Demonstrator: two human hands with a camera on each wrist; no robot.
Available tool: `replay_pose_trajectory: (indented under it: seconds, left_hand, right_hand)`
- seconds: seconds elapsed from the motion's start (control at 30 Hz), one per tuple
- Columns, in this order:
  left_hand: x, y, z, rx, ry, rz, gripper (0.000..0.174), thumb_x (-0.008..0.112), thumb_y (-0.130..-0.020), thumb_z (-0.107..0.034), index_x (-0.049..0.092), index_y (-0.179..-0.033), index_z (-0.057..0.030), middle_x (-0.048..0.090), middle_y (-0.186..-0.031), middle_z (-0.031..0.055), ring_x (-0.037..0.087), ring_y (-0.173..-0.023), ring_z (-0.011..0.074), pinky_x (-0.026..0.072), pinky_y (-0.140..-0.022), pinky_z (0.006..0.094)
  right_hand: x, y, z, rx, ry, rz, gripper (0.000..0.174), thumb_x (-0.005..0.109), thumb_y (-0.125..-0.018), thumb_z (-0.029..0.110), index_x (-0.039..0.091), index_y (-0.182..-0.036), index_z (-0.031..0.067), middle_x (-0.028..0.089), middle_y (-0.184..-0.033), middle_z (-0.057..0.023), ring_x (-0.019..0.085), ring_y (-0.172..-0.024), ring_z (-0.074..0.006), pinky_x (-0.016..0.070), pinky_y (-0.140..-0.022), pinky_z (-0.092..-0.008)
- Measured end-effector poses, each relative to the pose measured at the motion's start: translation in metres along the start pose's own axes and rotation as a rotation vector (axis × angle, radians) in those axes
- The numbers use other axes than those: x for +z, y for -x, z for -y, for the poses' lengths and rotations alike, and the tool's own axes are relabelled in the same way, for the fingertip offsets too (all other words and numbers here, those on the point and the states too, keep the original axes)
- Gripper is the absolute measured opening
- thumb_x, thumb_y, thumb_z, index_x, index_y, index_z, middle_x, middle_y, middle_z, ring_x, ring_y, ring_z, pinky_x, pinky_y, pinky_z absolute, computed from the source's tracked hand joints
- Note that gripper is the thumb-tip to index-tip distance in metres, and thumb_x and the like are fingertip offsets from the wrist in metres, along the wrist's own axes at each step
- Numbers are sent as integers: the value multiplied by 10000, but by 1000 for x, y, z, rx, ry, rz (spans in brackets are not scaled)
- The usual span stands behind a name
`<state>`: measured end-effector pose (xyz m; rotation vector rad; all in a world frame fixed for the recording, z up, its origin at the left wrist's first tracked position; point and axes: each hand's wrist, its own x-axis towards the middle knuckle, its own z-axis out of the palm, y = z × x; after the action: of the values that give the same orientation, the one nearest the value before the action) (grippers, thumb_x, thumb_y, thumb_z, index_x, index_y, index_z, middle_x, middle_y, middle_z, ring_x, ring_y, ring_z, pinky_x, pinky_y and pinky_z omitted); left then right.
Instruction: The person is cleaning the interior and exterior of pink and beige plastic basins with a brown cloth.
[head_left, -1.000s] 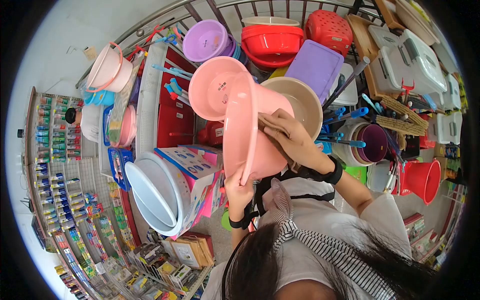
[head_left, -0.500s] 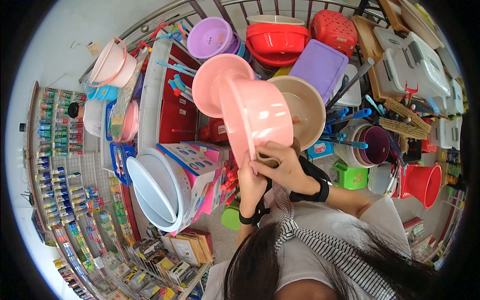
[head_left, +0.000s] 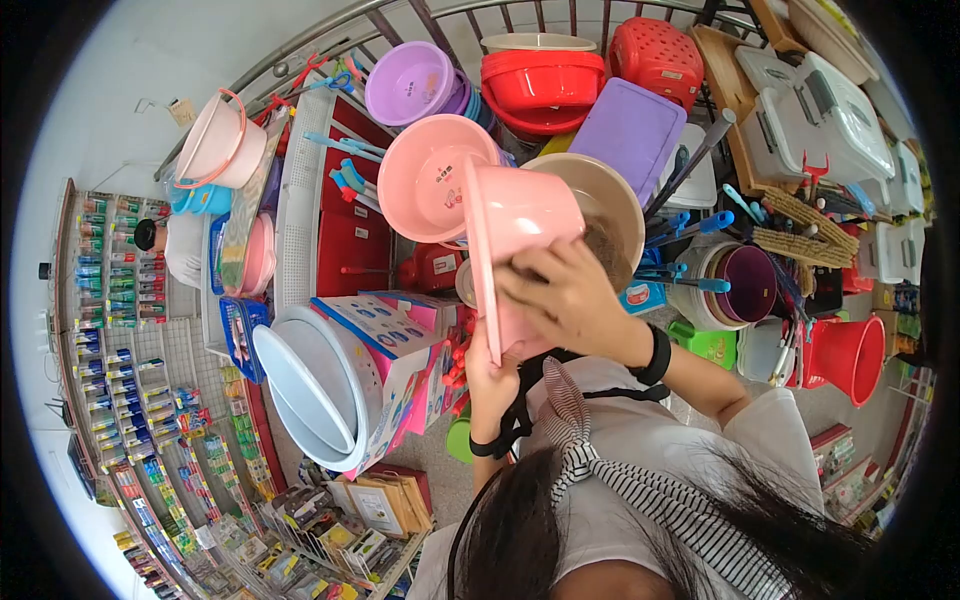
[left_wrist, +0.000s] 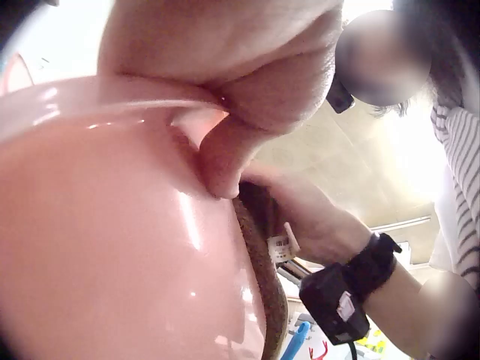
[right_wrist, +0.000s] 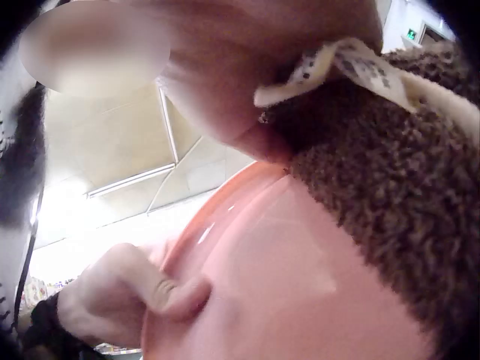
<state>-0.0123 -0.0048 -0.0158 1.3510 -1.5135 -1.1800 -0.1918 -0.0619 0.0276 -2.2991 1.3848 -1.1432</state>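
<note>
Tilted on its side in front of me is a pink plastic basin [head_left: 525, 205], its outer wall turned toward my right. My left hand [head_left: 492, 390] grips its rim at the bottom, the thumb [right_wrist: 184, 298] pressed on the outer wall in the right wrist view. Against that wall, my right hand [head_left: 575, 295] holds a fluffy brown cloth [right_wrist: 375, 180] with a printed white label [left_wrist: 283, 247]. Part of the cloth hangs out past the hand, over a beige basin [head_left: 565, 170]. The palm hides some of the cloth.
A second pink basin [head_left: 430, 185] stands just behind the held one. Pale blue tubs [head_left: 305, 390] sit at the left on a box. Purple basins [head_left: 408, 85], red basins [head_left: 540, 85] and a purple lid [head_left: 628, 140] are at the back. Brushes and buckets [head_left: 745, 285] crowd the right.
The basin has turned in the left hand, and the right hand with the cloth has moved to the rim near the left hand, then back up along the outer wall.
</note>
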Motion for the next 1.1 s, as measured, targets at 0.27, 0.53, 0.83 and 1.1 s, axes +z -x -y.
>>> replay_pose_trajectory:
  seconds: [0.27,0.53,0.83,1.1]
  left_hand:
    - [-18,0,17,-9,88,-20,388,615,-811,59,516,-1185,34,604,-984,86,583,-896,147,466,-816,274]
    - [-18,4,12,-112,300,-91,357,608,-819,78,519,-1160,23,585,-986,51,558,-885,122,463,-804,250]
    - [-18,7,15,-13,215,-142,359,622,-822,62,517,-1164,33,585,-1013,70,555,-906,138,457,-833,269]
    - [-28,11,15,-22,143,-92,338,653,-830,3,552,-1151,30,627,-978,102,581,-879,162,465,-826,293]
  right_hand:
    - [1,16,-8,-75,-28,99,360,619,-819,174,659,-1175,218,524,-969,-41,497,-879,-248,395,-789,-385]
    - [12,29,-4,-77,-38,107,424,608,-765,128,667,-1179,195,517,-958,-53,501,-873,-257,399,-772,-382]
    - [6,18,-27,80,-126,-13,485,597,-719,-40,692,-1137,188,538,-932,-58,494,-858,-271,396,-758,-386]
    - [2,28,-46,230,-317,-66,440,587,-722,-48,709,-1107,128,538,-887,-87,522,-848,-262,413,-782,-352]
